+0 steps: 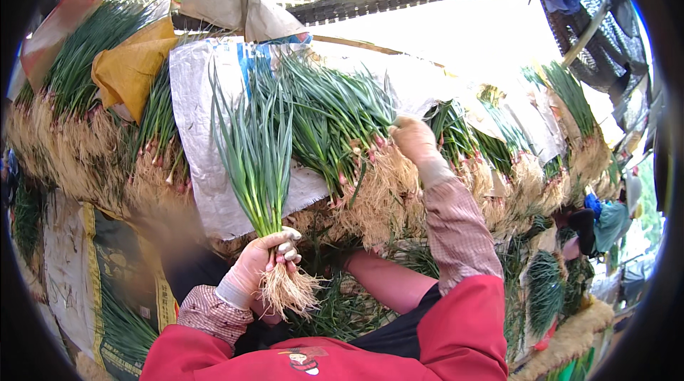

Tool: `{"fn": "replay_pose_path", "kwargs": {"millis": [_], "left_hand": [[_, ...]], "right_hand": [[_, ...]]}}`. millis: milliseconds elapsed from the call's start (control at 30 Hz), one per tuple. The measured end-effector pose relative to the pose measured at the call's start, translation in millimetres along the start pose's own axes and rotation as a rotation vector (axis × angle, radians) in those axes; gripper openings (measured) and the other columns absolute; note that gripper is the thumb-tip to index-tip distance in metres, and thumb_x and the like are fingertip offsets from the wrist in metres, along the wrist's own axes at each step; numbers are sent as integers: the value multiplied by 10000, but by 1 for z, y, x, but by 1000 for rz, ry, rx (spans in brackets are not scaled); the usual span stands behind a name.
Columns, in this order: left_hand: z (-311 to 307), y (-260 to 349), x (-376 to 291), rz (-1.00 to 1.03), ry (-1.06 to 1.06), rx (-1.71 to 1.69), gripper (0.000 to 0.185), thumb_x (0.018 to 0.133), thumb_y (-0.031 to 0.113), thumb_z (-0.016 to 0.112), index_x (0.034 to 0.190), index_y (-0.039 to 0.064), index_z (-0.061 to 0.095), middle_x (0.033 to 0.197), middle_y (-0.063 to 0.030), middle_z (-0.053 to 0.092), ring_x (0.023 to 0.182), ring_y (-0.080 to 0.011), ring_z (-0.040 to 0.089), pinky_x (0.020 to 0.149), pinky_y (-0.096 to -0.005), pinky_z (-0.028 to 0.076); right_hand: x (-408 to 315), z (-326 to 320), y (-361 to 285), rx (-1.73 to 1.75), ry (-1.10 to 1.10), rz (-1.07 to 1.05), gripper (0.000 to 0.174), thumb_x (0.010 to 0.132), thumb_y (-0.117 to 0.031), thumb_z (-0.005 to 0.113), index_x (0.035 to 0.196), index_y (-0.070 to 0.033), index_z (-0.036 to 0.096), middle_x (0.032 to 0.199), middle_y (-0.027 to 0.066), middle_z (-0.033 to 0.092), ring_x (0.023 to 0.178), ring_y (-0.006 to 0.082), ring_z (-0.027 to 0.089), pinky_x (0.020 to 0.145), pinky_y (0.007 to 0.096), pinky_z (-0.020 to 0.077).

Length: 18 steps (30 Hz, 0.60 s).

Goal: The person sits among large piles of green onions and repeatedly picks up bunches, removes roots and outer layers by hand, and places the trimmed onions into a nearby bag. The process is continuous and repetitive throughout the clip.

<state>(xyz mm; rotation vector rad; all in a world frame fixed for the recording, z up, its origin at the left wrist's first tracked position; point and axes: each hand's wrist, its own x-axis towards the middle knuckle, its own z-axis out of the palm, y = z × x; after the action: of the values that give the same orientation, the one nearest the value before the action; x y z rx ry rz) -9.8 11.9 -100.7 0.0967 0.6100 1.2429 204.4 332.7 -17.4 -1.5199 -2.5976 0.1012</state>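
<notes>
Gloved, my left hand [267, 258] is closed around the base of a bunch of green-leaved bulb plants [262, 167], whose pinkish bulbs and pale roots hang below the fist and whose leaves point up and away. My right hand [414, 138], in a pale glove, reaches to the right end of a heap of the same plants [342, 119], at the stems just above the bulbs. Its fingertips are partly hidden, so whether they grip a plant is unclear. Under the heap lies a white woven sack [197, 140], which also shows to its left.
More rooted bunches [96, 71] line the raised surface at left, beside a yellow cloth [131, 68]. Further bunches [523, 172] lie at right. A printed sack [125, 274] is at lower left. Loose leaves [342, 301] cover the ground around my legs. A person [609, 220] is at far right.
</notes>
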Motion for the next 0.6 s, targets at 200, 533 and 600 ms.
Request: {"fn": "replay_pose_path", "kwargs": {"millis": [200,533,600], "left_hand": [[22,-15,17,-28,100,146,234,893,107,588,1070,-45,604,643,-35,551,593,-140,555,717,-324,538],[3,-8,6,-5,114,-13,222,909,145,566,1042,-31,596,572,13,451,553,-137,491,683,-312,530],[6,-7,10,-2,59,4,218,913,147,561,1042,-25,595,574,20,440,556,-129,488,684,-308,531]], "right_hand": [[-119,-10,-34,1221,-350,390,230,900,-268,660,1038,-84,674,823,8,648,561,70,497,442,193,402],[-227,-8,109,-217,-195,137,185,901,-218,614,986,-61,664,856,101,661,688,228,665,614,339,542],[-223,-17,106,-341,-362,25,178,904,-203,606,994,-63,667,856,108,664,691,252,675,597,340,543]]}}
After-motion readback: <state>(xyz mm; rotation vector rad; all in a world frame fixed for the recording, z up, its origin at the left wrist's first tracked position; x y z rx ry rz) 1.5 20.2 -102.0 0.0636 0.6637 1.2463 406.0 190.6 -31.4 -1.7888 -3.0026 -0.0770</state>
